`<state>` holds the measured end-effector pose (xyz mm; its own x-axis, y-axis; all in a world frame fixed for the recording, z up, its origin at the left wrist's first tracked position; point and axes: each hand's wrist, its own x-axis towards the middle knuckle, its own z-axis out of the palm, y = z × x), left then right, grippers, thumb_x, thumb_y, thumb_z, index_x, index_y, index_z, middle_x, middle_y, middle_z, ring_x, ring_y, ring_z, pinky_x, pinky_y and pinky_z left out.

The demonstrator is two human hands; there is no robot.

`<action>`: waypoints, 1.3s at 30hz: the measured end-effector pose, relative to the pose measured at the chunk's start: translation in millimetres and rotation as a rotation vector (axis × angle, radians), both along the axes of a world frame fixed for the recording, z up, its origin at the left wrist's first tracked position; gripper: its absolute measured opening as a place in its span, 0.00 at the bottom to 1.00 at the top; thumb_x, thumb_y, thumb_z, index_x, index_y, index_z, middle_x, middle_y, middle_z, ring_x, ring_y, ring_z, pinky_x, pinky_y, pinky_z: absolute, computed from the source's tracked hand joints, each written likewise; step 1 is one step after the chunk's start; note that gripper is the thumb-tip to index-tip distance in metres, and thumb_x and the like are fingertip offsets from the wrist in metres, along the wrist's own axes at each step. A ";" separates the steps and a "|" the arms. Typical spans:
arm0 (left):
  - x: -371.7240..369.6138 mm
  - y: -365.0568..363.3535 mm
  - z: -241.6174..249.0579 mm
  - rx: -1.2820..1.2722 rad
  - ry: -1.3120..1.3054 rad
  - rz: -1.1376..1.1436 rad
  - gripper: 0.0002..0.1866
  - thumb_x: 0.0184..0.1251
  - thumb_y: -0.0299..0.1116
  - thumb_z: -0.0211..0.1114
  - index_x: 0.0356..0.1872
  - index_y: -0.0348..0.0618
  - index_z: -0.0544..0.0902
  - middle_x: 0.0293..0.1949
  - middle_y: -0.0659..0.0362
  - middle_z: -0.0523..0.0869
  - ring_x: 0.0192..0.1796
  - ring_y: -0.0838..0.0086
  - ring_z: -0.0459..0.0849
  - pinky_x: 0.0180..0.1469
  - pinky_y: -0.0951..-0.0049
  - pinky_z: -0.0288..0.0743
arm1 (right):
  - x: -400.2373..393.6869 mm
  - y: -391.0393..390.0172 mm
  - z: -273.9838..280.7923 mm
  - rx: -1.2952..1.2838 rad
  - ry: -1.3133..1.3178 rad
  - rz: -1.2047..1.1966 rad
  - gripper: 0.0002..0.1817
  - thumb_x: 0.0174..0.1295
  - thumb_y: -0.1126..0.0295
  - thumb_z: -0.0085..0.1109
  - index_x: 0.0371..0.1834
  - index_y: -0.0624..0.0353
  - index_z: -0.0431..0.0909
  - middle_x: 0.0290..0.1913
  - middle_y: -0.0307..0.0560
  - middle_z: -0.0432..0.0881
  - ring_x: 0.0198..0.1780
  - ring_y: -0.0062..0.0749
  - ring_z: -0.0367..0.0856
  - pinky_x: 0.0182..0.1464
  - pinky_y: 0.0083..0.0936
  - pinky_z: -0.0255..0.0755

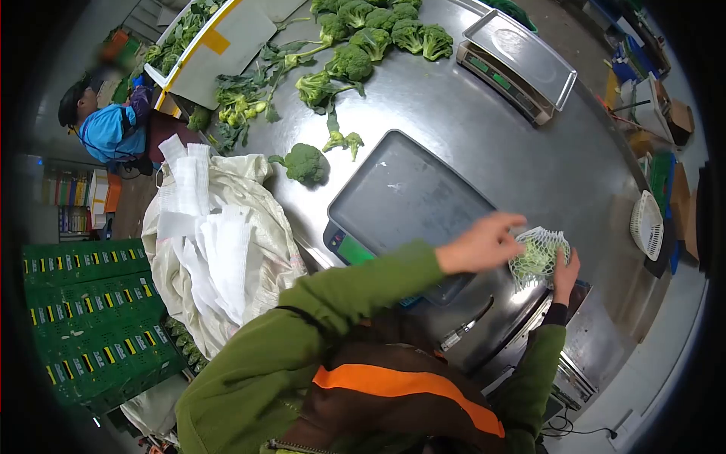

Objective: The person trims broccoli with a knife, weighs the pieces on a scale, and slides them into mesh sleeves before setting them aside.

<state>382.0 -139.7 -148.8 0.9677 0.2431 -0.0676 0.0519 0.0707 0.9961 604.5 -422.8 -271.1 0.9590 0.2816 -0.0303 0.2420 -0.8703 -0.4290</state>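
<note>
A pale green broccoli head in a white mesh net (538, 256) is at the right of the steel table. My right hand (566, 274) holds it from its right side, with the fingers against the net. Just left of the net, above the edge of the grey scale tray, is my left hand (484, 244); its fingers are apart and nothing shows between them. The grey tray (408, 189) lies bare on a scale with a green display (354, 251). One loose broccoli head (305, 164) sits left of the tray.
Several broccoli heads (370, 41) and leafy trimmings (246, 102) lie at the back. A second scale (514, 64) stands back right. White net sleeves (223, 257) cover a sack at left, near green crates (98, 310). A knife (465, 325) lies close to me. A person (113, 132) is back left.
</note>
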 end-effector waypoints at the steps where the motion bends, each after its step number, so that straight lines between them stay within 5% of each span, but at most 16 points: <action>1: -17.9 36.2 20.0 0.074 0.060 0.089 0.26 0.65 0.35 0.69 0.62 0.35 0.75 0.55 0.49 0.79 0.50 0.71 0.85 0.48 0.72 0.82 | -10.2 4.1 8.3 0.066 -0.126 -0.012 0.32 0.68 0.53 0.59 0.65 0.69 0.70 0.66 0.64 0.71 0.67 0.53 0.69 0.70 0.40 0.61; 2: -34.5 72.8 14.7 0.276 -0.031 0.246 0.25 0.65 0.35 0.70 0.61 0.39 0.76 0.52 0.52 0.81 0.48 0.73 0.85 0.45 0.73 0.82 | -20.0 8.1 16.6 0.070 -0.126 -0.004 0.32 0.68 0.53 0.59 0.65 0.69 0.70 0.66 0.64 0.71 0.67 0.53 0.69 0.70 0.40 0.61; 4: -76.9 150.8 9.9 0.272 0.093 0.500 0.26 0.63 0.35 0.72 0.60 0.38 0.77 0.50 0.53 0.84 0.49 0.72 0.85 0.46 0.72 0.82 | -43.0 14.2 34.7 0.250 -0.201 -0.047 0.29 0.69 0.58 0.60 0.65 0.68 0.71 0.65 0.60 0.73 0.66 0.46 0.72 0.67 0.35 0.65; 5: -102.3 186.1 5.8 0.625 0.195 0.636 0.27 0.63 0.36 0.71 0.61 0.38 0.77 0.54 0.51 0.83 0.49 0.70 0.85 0.47 0.69 0.82 | -56.4 16.7 41.7 0.364 -0.089 -0.084 0.27 0.69 0.61 0.60 0.64 0.68 0.71 0.64 0.57 0.74 0.64 0.42 0.74 0.65 0.32 0.67; 6: -129.2 224.8 -10.1 0.688 0.264 0.671 0.29 0.61 0.38 0.72 0.61 0.38 0.77 0.57 0.49 0.81 0.53 0.64 0.83 0.53 0.63 0.80 | -68.6 19.8 45.1 0.479 0.024 -0.116 0.25 0.70 0.63 0.60 0.64 0.67 0.71 0.62 0.54 0.76 0.62 0.38 0.75 0.64 0.29 0.69; 8: -177.2 269.6 -23.6 1.051 0.519 0.567 0.37 0.51 0.44 0.77 0.63 0.42 0.76 0.62 0.46 0.76 0.59 0.53 0.79 0.62 0.56 0.74 | -95.9 36.2 50.5 0.613 -0.011 -0.103 0.21 0.70 0.68 0.59 0.63 0.66 0.72 0.59 0.49 0.77 0.55 0.31 0.78 0.58 0.25 0.71; 11: -223.1 301.1 -72.5 1.274 0.917 0.245 0.52 0.34 0.51 0.82 0.69 0.52 0.71 0.68 0.42 0.68 0.64 0.41 0.72 0.66 0.51 0.69 | -127.5 74.8 78.8 0.666 0.015 -0.121 0.21 0.70 0.68 0.59 0.63 0.64 0.73 0.55 0.47 0.78 0.51 0.26 0.77 0.53 0.23 0.71; 15: -235.9 318.3 -90.5 0.965 0.768 0.328 0.47 0.37 0.50 0.82 0.65 0.50 0.75 0.65 0.44 0.73 0.60 0.50 0.79 0.62 0.55 0.75 | -147.1 127.5 100.6 0.667 0.043 -0.045 0.18 0.69 0.69 0.60 0.60 0.61 0.76 0.45 0.40 0.80 0.42 0.18 0.75 0.45 0.17 0.70; 17: -235.7 325.8 -102.2 0.311 0.623 0.557 0.44 0.41 0.51 0.82 0.63 0.45 0.76 0.57 0.50 0.81 0.53 0.57 0.85 0.55 0.62 0.81 | -158.1 154.9 115.3 0.689 0.110 0.032 0.16 0.68 0.71 0.60 0.58 0.60 0.78 0.39 0.34 0.80 0.37 0.13 0.73 0.41 0.13 0.69; 18: -229.9 322.0 -93.9 -0.045 0.500 0.612 0.39 0.54 0.54 0.75 0.63 0.42 0.75 0.51 0.53 0.85 0.48 0.61 0.87 0.47 0.64 0.85 | -163.9 168.4 114.8 0.718 0.116 0.096 0.14 0.68 0.71 0.59 0.56 0.60 0.79 0.39 0.33 0.79 0.37 0.12 0.73 0.41 0.12 0.68; 21: -211.9 307.6 -60.1 -1.037 0.121 0.399 0.34 0.71 0.61 0.54 0.66 0.43 0.73 0.55 0.47 0.82 0.48 0.57 0.87 0.43 0.59 0.88 | -190.5 208.5 128.0 0.703 0.303 0.216 0.12 0.68 0.73 0.60 0.53 0.60 0.80 0.41 0.33 0.80 0.40 0.13 0.75 0.44 0.13 0.70; 25: -182.5 282.7 -18.4 -1.159 -0.072 0.206 0.38 0.73 0.65 0.42 0.70 0.44 0.66 0.56 0.39 0.80 0.41 0.44 0.88 0.29 0.56 0.90 | -223.3 248.2 146.1 0.638 0.407 0.433 0.09 0.66 0.75 0.61 0.47 0.64 0.82 0.43 0.42 0.82 0.42 0.21 0.80 0.46 0.17 0.74; 30: -155.3 250.5 5.9 -1.169 -0.016 0.029 0.38 0.74 0.64 0.41 0.70 0.43 0.66 0.56 0.40 0.80 0.42 0.43 0.88 0.31 0.57 0.89 | -239.7 278.4 158.1 0.732 0.513 0.479 0.13 0.63 0.76 0.63 0.51 0.65 0.80 0.46 0.46 0.83 0.45 0.24 0.83 0.49 0.21 0.77; 34: -138.4 222.8 12.7 -0.990 0.071 0.104 0.35 0.77 0.61 0.40 0.71 0.44 0.66 0.58 0.44 0.81 0.47 0.49 0.87 0.37 0.57 0.89 | -248.4 291.5 174.3 0.839 0.627 0.497 0.23 0.63 0.75 0.65 0.61 0.65 0.73 0.53 0.48 0.80 0.48 0.25 0.82 0.50 0.22 0.78; 37: -127.8 196.6 11.5 -0.665 0.130 0.133 0.33 0.79 0.60 0.40 0.71 0.45 0.66 0.62 0.55 0.78 0.59 0.68 0.82 0.52 0.66 0.82 | -254.1 300.0 169.8 0.937 0.693 0.468 0.26 0.65 0.76 0.62 0.66 0.63 0.67 0.60 0.48 0.75 0.54 0.27 0.80 0.51 0.22 0.78; 39: -124.9 185.9 27.7 -0.279 0.163 0.141 0.34 0.79 0.60 0.40 0.72 0.45 0.65 0.65 0.57 0.74 0.60 0.70 0.79 0.58 0.67 0.77 | -247.8 298.5 148.3 1.089 0.853 0.321 0.26 0.67 0.76 0.60 0.68 0.63 0.65 0.62 0.47 0.74 0.56 0.29 0.79 0.52 0.24 0.78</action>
